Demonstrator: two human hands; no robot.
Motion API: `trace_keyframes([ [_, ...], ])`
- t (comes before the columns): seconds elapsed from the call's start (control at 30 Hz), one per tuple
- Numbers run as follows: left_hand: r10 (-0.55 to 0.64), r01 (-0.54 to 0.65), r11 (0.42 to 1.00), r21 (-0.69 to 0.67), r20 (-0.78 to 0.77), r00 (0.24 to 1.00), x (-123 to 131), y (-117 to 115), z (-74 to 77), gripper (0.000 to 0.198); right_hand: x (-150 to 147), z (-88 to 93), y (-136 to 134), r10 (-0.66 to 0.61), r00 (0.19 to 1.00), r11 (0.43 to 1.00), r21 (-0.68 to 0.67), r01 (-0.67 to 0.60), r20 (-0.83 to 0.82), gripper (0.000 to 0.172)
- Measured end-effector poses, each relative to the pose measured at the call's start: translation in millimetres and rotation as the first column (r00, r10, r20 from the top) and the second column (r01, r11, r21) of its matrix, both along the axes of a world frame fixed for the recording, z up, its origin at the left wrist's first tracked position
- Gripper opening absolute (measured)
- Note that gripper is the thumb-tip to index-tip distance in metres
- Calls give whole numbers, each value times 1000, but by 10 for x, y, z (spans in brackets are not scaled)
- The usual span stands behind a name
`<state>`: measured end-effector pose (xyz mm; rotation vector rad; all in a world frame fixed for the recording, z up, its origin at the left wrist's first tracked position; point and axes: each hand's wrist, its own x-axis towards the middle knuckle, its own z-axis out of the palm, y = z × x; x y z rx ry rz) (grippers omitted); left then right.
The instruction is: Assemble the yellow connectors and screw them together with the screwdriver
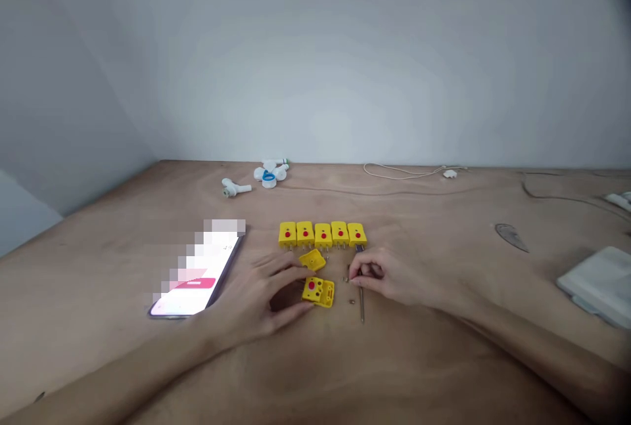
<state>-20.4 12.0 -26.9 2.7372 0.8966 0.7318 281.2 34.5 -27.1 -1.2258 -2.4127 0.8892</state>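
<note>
The left grip (261, 297) arches over an opened yellow plug housing (315, 291), with the thumb along its near edge and the fingers along its far edge, so it seems to be lightly pinching the housing on the desk (419, 359). The right grip (379, 274) sits just to the right of that housing, its fingertips (355, 273) drawn together. They are over a slim screwdriver (361, 300) lying on the desk, and beside two tiny brass screws (346, 278). Whether they pinch the screwdriver, a screw or nothing cannot be told. Directly ahead of the left grip lies a loose yellow cover (312, 259), and beyond it stands a tidy row of five closed yellow plugs (323, 235). The work in hand looks like the fitting or freeing of a plug's small parts, and the next move calls for careful fingertip control, since the screws are tiny and the housing must stay steady. Well left of the left grip lies a phone (200, 277) with a blurred screen, while white plastic fittings (269, 174) and a pale cable (409, 171) lie far ahead.
</note>
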Motion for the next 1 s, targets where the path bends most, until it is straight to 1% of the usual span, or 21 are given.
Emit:
trace_keyframes([
  [0.07,-9,9,1000,16,3,1000,4,-4,4,36,-14,10,-27,19,1000,999,44,-19,12,11],
  [0.13,-24,23,999,36,4,1000,11,-6,7,29,-31,19,-54,39,999,992,120,-42,27,8],
  [0.23,-32,32,998,54,9,999,19,-1,3,23,-52,37,-88,77,996,966,245,-87,49,9],
  [0.3,-31,31,999,40,3,1000,19,6,0,24,-57,45,-100,110,992,950,286,-122,57,10],
  [0.47,-79,78,997,4,9,997,16,7,30,27,-37,23,-84,183,981,932,307,-195,69,10],
  [0.57,-117,117,993,-6,-4,993,20,-2,64,28,-14,4,-63,225,974,930,292,-224,31,9],
  [0.63,-134,134,991,-14,-9,991,20,-9,80,28,0,-2,-52,227,974,936,280,-214,-15,8],
  [0.73,-148,148,988,-38,-3,989,16,-21,89,30,11,-20,-38,188,978,949,272,-159,-86,10],
  [0.83,-127,127,992,-8,5,992,17,-31,83,29,12,-59,-26,149,980,953,284,-106,-135,10],
  [0.9,-91,91,996,13,-1,996,23,-33,81,29,9,-83,-23,138,979,949,303,-87,-152,9],
  [0.97,-47,48,999,1,-9,999,30,-29,86,31,1,-89,-29,168,971,937,332,-105,-167,10],
  [1.0,-29,29,1000,-11,-10,1000,33,-26,90,31,-6,-83,-38,204,964,927,351,-134,-170,13],
])
